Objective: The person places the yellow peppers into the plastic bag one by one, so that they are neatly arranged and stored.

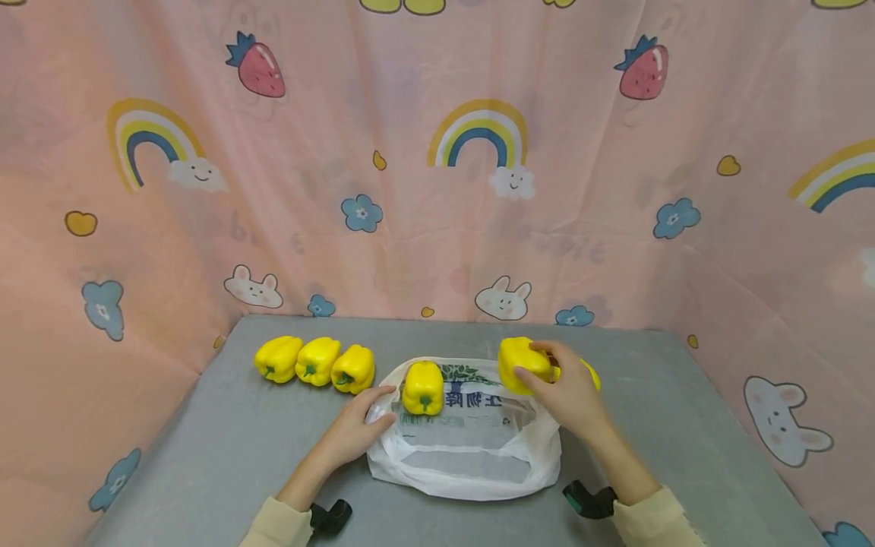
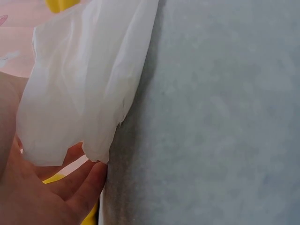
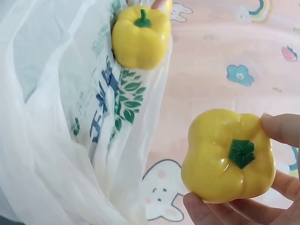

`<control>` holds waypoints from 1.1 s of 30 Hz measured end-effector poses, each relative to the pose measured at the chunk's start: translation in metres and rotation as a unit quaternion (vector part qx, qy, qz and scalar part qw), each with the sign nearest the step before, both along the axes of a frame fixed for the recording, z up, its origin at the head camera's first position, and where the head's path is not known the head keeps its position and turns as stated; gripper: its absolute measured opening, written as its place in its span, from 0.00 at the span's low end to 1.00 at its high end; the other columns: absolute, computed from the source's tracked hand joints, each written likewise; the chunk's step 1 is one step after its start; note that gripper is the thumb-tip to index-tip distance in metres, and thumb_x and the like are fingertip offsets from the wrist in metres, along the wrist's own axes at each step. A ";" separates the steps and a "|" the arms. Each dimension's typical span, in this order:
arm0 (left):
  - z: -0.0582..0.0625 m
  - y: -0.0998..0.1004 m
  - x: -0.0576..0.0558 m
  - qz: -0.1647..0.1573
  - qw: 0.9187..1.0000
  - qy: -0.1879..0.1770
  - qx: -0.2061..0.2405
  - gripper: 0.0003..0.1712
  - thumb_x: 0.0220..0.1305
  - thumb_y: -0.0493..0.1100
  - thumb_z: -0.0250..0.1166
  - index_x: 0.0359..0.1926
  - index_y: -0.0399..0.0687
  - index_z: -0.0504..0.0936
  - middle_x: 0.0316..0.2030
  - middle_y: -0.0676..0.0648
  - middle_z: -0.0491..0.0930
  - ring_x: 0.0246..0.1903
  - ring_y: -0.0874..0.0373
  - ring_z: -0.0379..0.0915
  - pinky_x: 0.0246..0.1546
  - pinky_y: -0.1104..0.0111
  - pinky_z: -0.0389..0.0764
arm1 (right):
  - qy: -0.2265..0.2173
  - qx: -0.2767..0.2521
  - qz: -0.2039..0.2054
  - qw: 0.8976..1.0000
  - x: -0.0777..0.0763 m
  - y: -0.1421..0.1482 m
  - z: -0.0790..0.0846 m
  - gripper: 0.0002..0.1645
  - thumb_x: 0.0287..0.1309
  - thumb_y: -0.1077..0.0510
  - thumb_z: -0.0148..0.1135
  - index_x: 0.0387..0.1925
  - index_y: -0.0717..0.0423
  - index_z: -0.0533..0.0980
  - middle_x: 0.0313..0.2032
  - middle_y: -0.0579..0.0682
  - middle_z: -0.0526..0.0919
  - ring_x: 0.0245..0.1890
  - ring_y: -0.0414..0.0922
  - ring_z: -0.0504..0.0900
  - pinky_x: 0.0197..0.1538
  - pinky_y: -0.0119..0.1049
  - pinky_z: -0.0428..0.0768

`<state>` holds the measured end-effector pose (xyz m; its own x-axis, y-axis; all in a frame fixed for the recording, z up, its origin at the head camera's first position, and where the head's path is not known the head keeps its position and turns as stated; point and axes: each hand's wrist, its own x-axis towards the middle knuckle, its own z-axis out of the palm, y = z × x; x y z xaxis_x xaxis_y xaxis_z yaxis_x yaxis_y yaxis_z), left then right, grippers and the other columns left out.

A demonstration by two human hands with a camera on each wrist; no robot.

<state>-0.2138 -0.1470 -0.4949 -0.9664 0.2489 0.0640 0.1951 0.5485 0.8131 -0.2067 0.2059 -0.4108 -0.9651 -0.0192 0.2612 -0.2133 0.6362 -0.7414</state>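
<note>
My right hand [image 1: 567,387] grips a yellow bell pepper [image 1: 522,365] above the right rear edge of a white plastic bag [image 1: 465,486]. In the right wrist view, my thumb and fingers surround that pepper, its green stem facing the camera. My left hand [image 1: 358,425] holds the bag's left rim, with the plastic between thumb and fingers. The left wrist view shows the white film draped over part of this hand. Another yellow bell pepper [image 1: 422,389] lies at the bag's rear left, by my left fingertips. The bag's mouth gapes towards me.
Three yellow bell peppers [image 1: 317,362] sit in a row at the back left of the grey table [image 1: 225,441]. Behind my right hand, more yellow [image 1: 591,374] shows, mostly hidden. A pink patterned curtain [image 1: 424,258] stands behind and beside the table.
</note>
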 end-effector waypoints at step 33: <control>0.000 -0.001 -0.001 -0.007 1.000 0.007 0.002 0.27 0.70 0.46 0.66 0.69 0.52 0.75 0.68 0.42 0.71 0.70 0.40 0.62 0.69 0.39 0.60 | -0.082 0.028 0.049 0.995 -0.023 -0.055 -0.023 0.34 0.63 0.47 0.70 0.65 0.59 0.72 0.63 0.58 0.75 0.61 0.56 0.75 0.62 0.54 0.77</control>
<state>-0.2146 -0.1477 -0.4952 -0.9620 0.2613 0.0793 0.2142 0.5419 0.8127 -0.2296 0.1509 -0.4335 -0.9875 -0.1257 0.0955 -0.1551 0.6592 -0.7358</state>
